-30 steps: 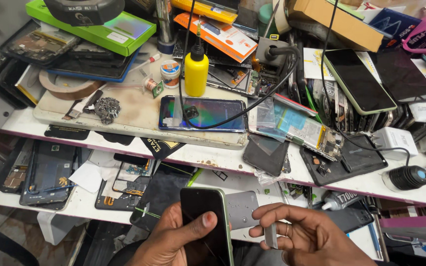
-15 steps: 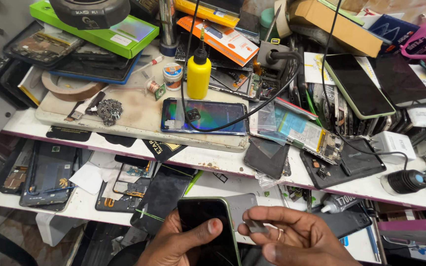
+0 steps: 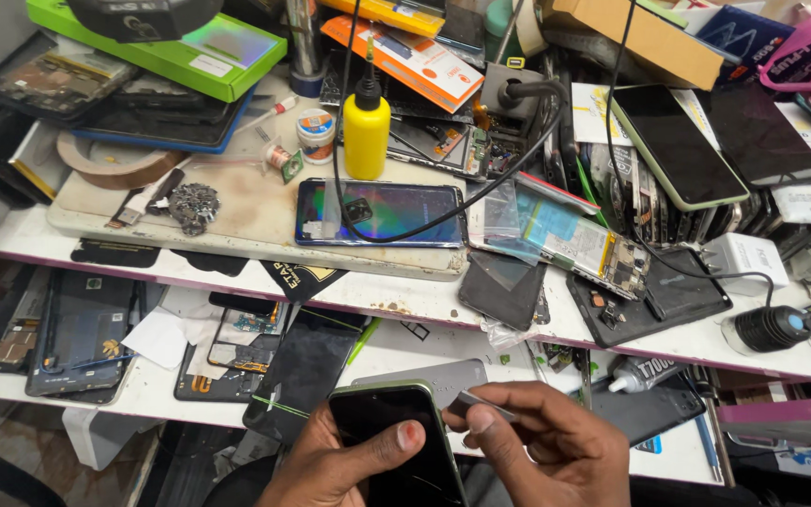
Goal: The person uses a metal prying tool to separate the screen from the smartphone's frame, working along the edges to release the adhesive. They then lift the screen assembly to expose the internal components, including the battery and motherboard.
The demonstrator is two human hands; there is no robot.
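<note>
1. The left hand (image 3: pixel 349 465) cradles a dark-screened phone (image 3: pixel 396 441) with a green edge, its fingers wrapped under the body and the thumb pressed flat on the glass near the upper right corner.
2. The right hand (image 3: pixel 542 451) pinches a thin grey metal tool (image 3: pixel 481 406) between thumb and forefinger; its tip lies just beyond the left thumb, at the phone's upper right edge.
3. The phone sits low in the view, held in the air in front of the lower shelf (image 3: pixel 143 399), not resting on it.
4. Just beyond the fingertips lie a grey back cover (image 3: pixel 429 378) and a dark cracked screen panel (image 3: pixel 304 368). Farther off, on the upper bench, a blue shimmering phone back (image 3: pixel 382 213) lies on a work mat with a yellow squeeze bottle (image 3: pixel 366 131) behind it and a black cable (image 3: pixel 462 202) looped across it.
5. Risks, as I judge them: the tool is slim and gripped only at its end, so it could slip off the edge and scratch the glass or jab the left thumb beside it.
6. Too much prying force at one corner could crack the screen.
7. With the phone unsupported from below, a loosened grip would drop it among the stacked parts under the hands.
</note>
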